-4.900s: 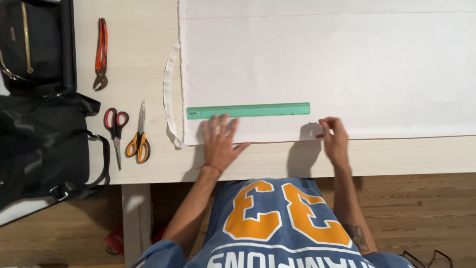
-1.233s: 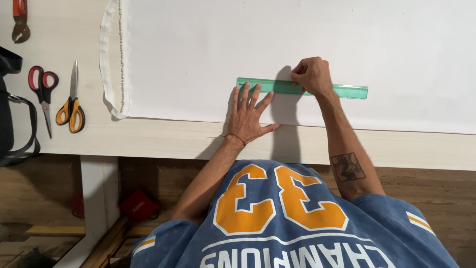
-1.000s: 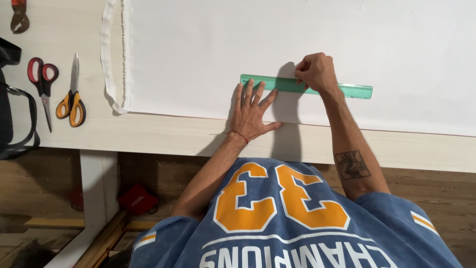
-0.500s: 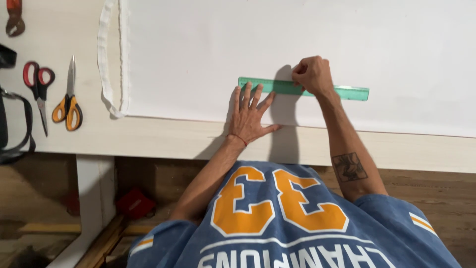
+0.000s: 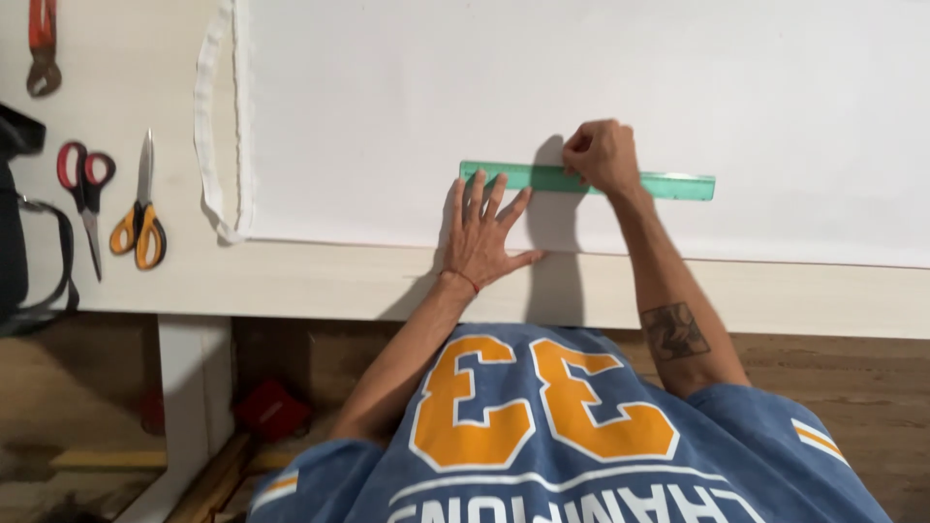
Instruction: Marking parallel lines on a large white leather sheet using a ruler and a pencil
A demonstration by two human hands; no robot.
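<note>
Left hand [image 5: 481,235] spread flat pinning the green ruler [image 5: 587,180] on white cloth [image 5: 581,87] mid-frame, right hand [image 5: 601,157] curled closed at the ruler's edge, holding something I can't make out, scissors [image 5: 85,199] untouched at left.

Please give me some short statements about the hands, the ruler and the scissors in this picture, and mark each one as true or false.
1. The left hand lies flat with spread fingers on the white fabric sheet. True.
2. The translucent green plastic ruler hangs over the table edge. False: it lies wholly on the fabric.
3. The right hand rests on the ruler. True.
4. The red-handled scissors and orange-handled scissors lie on the fabric. False: they lie on the pale wooden table, left of it.
</note>
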